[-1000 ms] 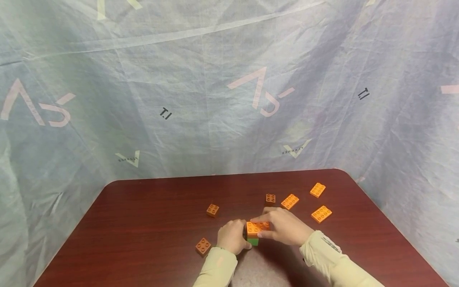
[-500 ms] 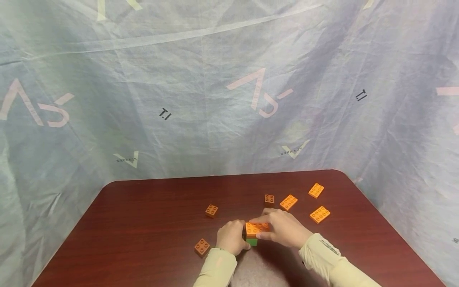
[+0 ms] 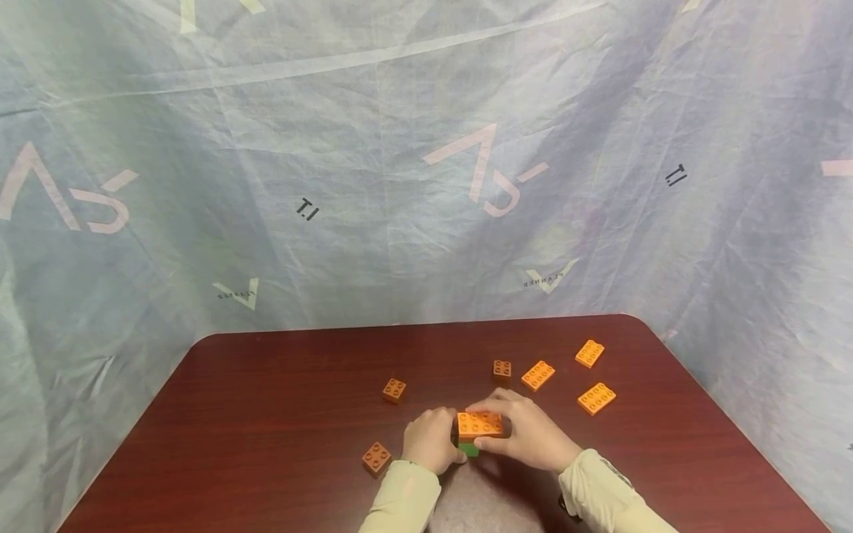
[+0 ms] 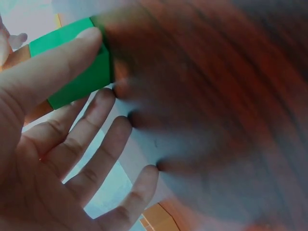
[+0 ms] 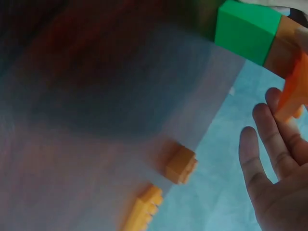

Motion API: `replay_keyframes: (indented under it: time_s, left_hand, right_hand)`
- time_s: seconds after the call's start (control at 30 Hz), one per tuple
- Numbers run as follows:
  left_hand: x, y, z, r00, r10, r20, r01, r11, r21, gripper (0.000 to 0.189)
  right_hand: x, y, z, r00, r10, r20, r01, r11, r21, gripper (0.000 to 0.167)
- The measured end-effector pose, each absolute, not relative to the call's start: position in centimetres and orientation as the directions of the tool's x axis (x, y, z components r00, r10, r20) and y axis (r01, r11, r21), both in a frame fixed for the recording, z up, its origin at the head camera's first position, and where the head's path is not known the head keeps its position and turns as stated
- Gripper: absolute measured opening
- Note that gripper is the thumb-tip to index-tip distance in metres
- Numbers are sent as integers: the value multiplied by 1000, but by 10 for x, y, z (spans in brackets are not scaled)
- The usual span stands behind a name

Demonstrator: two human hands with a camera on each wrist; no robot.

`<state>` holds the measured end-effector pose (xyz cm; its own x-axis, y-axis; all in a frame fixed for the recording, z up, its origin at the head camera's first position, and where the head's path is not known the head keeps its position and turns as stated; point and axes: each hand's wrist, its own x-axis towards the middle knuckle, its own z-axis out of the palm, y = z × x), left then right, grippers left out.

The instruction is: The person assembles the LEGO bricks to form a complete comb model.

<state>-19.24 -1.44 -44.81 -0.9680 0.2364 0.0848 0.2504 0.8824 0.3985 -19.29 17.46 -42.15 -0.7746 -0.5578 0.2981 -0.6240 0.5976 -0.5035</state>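
A small stack stands at the table's front middle: a green block (image 3: 469,450) at the bottom, a brown brick (image 5: 280,49) above it, and an orange eight-stud plate (image 3: 480,423) on top. My left hand (image 3: 429,442) grips the green block from the left; in the left wrist view its thumb (image 4: 72,60) lies across one face, with fingers behind. From the right, my right hand (image 3: 529,433) holds the orange plate, thumb at the near side and a finger at the far side. In the right wrist view, the orange plate (image 5: 291,98) reaches out past the brown brick.
Brown four-stud bricks lie left of the stack (image 3: 377,459), farther back (image 3: 394,390) and behind the right hand (image 3: 503,369). Three orange plates lie at the right: one (image 3: 538,376), another (image 3: 596,398) and the farthest (image 3: 590,354). A cloth backdrop (image 3: 380,185) hangs behind the table.
My right hand's fingers have drawn back to the right, so more of the orange plate's studs show. The right wrist has dropped slightly. My left hand stays in place.
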Motion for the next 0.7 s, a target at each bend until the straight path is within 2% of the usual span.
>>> replay_keyframes:
  time_s: [0.3, 0.6, 0.7]
  left_hand:
    - [-191, -14, -445, -966, 241, 91, 257, 880, 398, 46]
    - [-192, -14, -450, -957, 238, 168, 284, 893, 350, 49]
    - [-193, -15, -449, -958, 238, 158, 282, 875, 393, 54]
  right_hand:
    - [-199, 168, -432, -816, -496, 296, -565, 581, -586, 37]
    - [-206, 162, -430, -813, -489, 315, -582, 662, -473, 33]
    - [-209, 162, -427, -819, -489, 300, -574, 686, -447, 34]
